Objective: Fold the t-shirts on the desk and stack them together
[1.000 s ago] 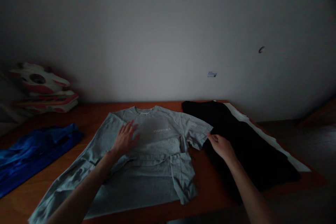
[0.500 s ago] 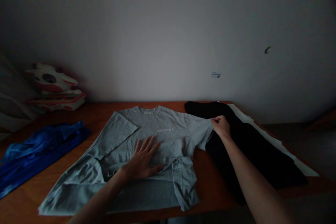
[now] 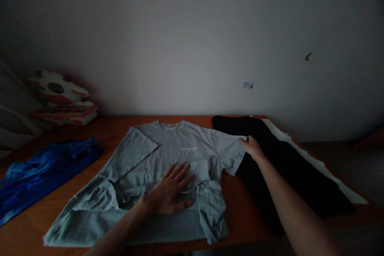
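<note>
from above the tabletop point(image 3: 235, 208), my one head-worn camera looks forward and down past my fingers point(image 3: 181, 173), facing the wall point(image 3: 180, 48) beyond.

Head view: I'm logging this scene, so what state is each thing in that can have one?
Shirt: front up, rumpled in its near part.
Right-hand sleeve: stretched outward.
Left hand: palm down, fingers spread, on the shirt.
Right hand: closed on the sleeve's edge.
Blue cloth: crumpled.
Black cloth: laid out, partly over the white cloth.
White cloth: mostly covered.
Toy: upright.
</note>
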`<state>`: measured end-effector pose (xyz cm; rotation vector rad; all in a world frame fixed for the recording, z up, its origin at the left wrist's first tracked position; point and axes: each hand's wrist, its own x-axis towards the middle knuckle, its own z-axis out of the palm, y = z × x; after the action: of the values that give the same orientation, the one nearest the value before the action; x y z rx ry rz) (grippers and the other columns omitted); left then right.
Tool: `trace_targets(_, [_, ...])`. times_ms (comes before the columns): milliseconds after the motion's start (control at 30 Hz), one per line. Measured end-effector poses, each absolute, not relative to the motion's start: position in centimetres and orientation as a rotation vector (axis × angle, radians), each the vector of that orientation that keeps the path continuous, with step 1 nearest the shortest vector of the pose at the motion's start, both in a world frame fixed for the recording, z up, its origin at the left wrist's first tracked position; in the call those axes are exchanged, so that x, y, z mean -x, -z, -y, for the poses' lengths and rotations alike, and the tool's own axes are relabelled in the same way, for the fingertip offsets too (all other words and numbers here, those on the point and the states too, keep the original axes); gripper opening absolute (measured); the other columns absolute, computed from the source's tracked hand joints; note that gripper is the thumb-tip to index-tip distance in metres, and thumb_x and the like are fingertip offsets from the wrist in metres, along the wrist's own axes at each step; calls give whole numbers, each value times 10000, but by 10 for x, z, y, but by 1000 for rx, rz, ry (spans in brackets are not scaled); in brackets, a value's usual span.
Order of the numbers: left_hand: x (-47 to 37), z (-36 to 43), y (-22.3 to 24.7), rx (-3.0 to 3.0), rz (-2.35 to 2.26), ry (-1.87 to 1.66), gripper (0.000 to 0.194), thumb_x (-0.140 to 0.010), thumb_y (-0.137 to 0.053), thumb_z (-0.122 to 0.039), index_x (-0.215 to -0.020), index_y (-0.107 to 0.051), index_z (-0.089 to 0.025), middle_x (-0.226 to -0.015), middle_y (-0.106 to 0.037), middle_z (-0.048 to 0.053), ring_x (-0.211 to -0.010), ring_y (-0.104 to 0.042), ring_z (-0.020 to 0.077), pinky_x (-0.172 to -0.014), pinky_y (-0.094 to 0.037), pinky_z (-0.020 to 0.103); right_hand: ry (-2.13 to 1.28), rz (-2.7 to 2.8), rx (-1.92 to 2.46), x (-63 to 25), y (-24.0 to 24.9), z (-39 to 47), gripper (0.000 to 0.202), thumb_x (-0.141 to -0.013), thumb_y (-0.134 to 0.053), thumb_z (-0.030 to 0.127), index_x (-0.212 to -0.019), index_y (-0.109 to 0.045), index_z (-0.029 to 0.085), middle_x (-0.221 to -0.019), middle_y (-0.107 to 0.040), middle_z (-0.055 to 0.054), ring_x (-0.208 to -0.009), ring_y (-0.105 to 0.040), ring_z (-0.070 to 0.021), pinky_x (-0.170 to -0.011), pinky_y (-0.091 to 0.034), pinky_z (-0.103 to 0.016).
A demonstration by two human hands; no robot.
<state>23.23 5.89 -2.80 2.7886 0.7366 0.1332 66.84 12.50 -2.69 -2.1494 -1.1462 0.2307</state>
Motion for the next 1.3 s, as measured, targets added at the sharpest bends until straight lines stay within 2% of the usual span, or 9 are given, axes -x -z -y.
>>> trace_targets(200, [-229,-60,24,-2784,-686,-149,754,-916,-563,-646,-1579,-356,-352,-1706,-169,99,-1550,-186,409,-1228,-141,671,-214,1002,2070,-673,-6,-150,410,-840,-648,415,-1139,-658,134,-1117,-725,-166,-1040,-677,-264,-907,-495,-336])
trace_targets(400, [-249,-60,12,-2681,-688,-247,598,-971,-501,-573,-1480,-524,-259,-1634,-387,105,-1520,-320,342,-1243,-234,581,-716,1022,2016,-664,5,-121,412,-791,-723,548,-858,-725,142,-751,-743,-93,-736,-702,-211,-642,-520,-279])
trace_targets(500, [-274,-57,7,-2666,-564,-294,655,-946,-525,-600,-1490,-507,-234,-1609,-430,119,-1499,-367,332,-1241,-266,540,-957,1028,1988,-662,9,-96,375,-704,-820,500,-726,-704,144,-616,-690,-46,-551,-620,-142,-524,-467,-233])
trace_targets(633, [-301,-50,10,-2621,-409,-311,799,-880,-594,-661,-1486,-497,-150,-1555,-486,188,-1437,-464,338,-1234,-294,498,-1080,1012,1883,-661,4,-80,284,-669,-861,370,-762,-706,152,-700,-724,-56,-601,-639,-141,-547,-503,-233])
trace_targets(800, [-305,-49,9,-2554,-423,-333,616,-884,-630,-583,-1338,-608,-167,-1403,-639,162,-1291,-604,326,-1112,-445,442,-976,901,1778,-658,-1,-85,298,-795,-767,416,-975,-687,192,-819,-746,-57,-649,-657,-149,-546,-509,-237])
trace_targets(900, [-305,-55,4,-2511,-483,-330,440,-987,-491,-522,-1233,-646,-192,-1200,-729,117,-1126,-681,280,-991,-507,391,-955,898,1796,-655,0,-83,356,-795,-756,510,-904,-694,177,-768,-729,-46,-633,-627,-140,-519,-457,-219])
trace_targets(1000, [-315,-66,4,-2454,-536,-366,402,-1032,-404,-479,-1137,-666,-193,-1080,-737,95,-1022,-691,247,-918,-516,354,-1090,1141,1847,-649,2,-72,435,-712,-800,577,-822,-725,163,-800,-754,-57,-747,-669,-191,-637,-504,-270])
trace_targets(1133, [-338,-78,10,-2472,-492,-496,305,-1014,-454,-391,-1076,-673,-188,-1081,-724,97,-1062,-659,244,-978,-486,366,-1009,1418,1743,-641,8,-61,453,-702,-773,585,-906,-749,182,-973,-786,-79,-950,-701,-269,-848,-531,-369])
trace_targets(1300, [-359,-80,25,-2440,-317,-484,214,-932,-586,-338,-990,-709,-174,-1105,-729,117,-1068,-656,264,-1046,-444,423,-631,1172,1777,-638,22,-76,469,-760,-624,563,-1003,-678,166,-811,-750,-66,-792,-704,-258,-721,-549,-364])
